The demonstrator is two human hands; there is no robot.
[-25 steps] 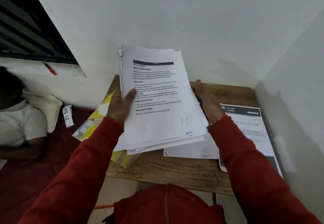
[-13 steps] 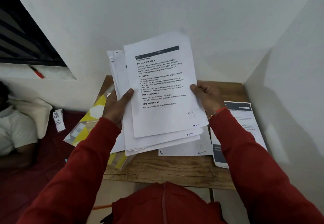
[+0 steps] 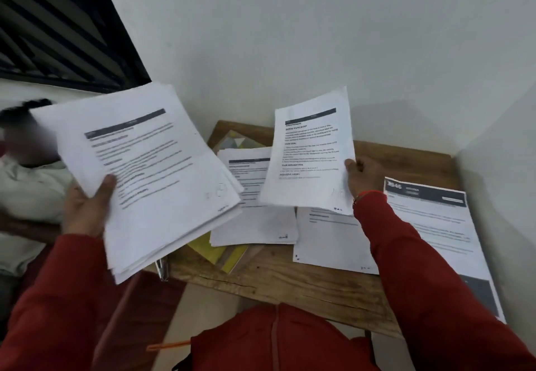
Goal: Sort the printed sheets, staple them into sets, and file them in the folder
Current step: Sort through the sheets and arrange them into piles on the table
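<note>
My left hand [image 3: 87,208] grips a thick stack of printed sheets [image 3: 150,173] held up to the left of the table, thumb on top. My right hand [image 3: 358,177] holds one printed sheet [image 3: 311,153] by its lower right edge, above the table's middle. On the wooden table [image 3: 290,280] lie a small pile of sheets [image 3: 255,216], another sheet [image 3: 330,243] to its right, and a sheet with a dark header [image 3: 435,225] at the far right. A yellow folder [image 3: 220,253] lies under the small pile, mostly covered.
White walls close the table in at the back and right. A person in a white shirt [image 3: 26,185] lies on a red surface to the left. A dark barred window [image 3: 58,25] is upper left. A pen-like object [image 3: 161,269] pokes out at the table's left edge.
My right hand has pulled the top sheet off the stack and carried it right. My left hand swung the remaining stack to the left, uncovering the pile and folder on the table.
</note>
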